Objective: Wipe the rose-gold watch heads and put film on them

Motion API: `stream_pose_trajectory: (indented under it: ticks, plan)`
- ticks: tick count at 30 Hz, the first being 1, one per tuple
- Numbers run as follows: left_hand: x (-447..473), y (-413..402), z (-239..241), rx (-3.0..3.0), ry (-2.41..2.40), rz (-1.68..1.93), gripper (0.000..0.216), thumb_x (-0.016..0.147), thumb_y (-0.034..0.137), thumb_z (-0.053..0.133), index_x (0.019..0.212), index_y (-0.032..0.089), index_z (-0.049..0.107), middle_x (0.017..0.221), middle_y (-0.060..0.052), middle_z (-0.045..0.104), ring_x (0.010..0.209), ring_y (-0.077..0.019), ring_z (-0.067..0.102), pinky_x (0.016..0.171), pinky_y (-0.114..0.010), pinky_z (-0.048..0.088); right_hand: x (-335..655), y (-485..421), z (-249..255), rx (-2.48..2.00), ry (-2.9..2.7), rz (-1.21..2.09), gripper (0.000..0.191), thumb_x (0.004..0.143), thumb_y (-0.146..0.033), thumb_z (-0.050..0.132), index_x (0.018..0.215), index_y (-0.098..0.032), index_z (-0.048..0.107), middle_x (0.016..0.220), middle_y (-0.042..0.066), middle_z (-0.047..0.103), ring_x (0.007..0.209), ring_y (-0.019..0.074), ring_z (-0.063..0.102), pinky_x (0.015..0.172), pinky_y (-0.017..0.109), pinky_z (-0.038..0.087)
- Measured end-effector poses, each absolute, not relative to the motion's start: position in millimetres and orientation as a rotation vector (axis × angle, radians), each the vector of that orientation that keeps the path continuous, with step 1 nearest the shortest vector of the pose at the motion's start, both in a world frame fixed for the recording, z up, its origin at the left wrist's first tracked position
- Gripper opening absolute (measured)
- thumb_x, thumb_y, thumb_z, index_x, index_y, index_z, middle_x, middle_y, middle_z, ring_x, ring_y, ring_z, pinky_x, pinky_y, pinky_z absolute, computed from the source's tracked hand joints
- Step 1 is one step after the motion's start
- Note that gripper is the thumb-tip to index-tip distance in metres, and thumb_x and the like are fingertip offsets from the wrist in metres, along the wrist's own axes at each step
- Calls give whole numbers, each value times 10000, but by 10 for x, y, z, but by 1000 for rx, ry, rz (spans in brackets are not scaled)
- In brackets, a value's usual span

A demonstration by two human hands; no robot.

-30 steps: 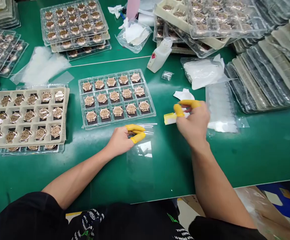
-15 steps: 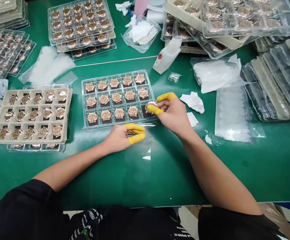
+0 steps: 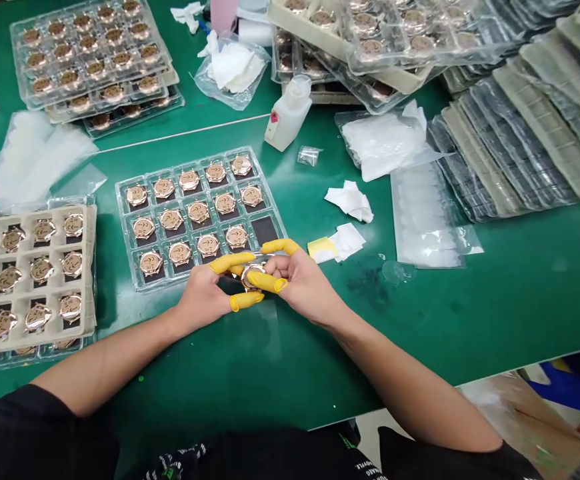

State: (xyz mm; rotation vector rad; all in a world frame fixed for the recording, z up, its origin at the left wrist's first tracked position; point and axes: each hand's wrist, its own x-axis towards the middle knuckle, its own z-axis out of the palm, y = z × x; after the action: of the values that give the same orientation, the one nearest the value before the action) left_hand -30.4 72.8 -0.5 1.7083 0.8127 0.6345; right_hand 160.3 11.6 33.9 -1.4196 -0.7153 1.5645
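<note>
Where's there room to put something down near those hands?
Green mat shows right of the right hand, below the translucent plastic sheet and out to the bench's near edge. Crowded: the watch-case tray by the left hand, and stacked trays behind.

Watch dials: printed marks are seen on the rose-gold watch faces (image 3: 199, 212) in the tray, but no words or numbers can be read.
Bottle: a small red label (image 3: 273, 117) is seen on the white plastic bottle (image 3: 290, 117); its text is too small to be read.
Clothing: white lettering (image 3: 363, 465) is printed on the black shirt (image 3: 290, 460); it is cut off and blurred, so no word can be made out.
</note>
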Motion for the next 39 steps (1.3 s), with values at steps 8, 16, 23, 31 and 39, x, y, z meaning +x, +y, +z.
stream_pose_trajectory:
  ticks: [8,16,23,31,39]
  plan:
    - [-292,753,45,1614,852,612,495,712,353,940,1162,196,806,1022,-70,853,898,-222,813,862,-334,678,2433,-40,372,-2059,-919,489,419,812,-597,781,1009,-235,706,854,42,694,724,185,595,685,357,475]
    - [-252,792,94,1362,808,587,563,658,304,972,1162,155,770,1040,-89,848,921,-227,825,870,-336,696,2982,-213,66,-2204,-893,134,319,878,-547,720,922,-232,737,908,71,730,790,228,635,742,397,500]
    - [-264,793,83,1482,800,589,517,684,309,946,1157,168,791,1034,-78,854,884,-211,819,849,-322,695,2775,-218,156,-1971,-1483,439,294,904,-520,753,1050,-265,773,922,68,769,861,253,699,757,409,546]
    - [-294,794,34,1585,818,574,526,711,333,930,1202,196,799,1114,-83,846,962,-229,811,946,-354,667,2924,-209,94,-1949,-1437,230,236,919,-505,758,910,-271,790,924,68,755,866,249,664,720,399,503]
    - [-297,733,1,1548,812,568,544,736,328,922,1251,217,785,1050,-62,837,908,-200,785,895,-326,669,2846,-216,47,-1774,-1789,238,177,935,-471,728,972,-309,786,1069,53,776,1014,283,686,923,491,500]
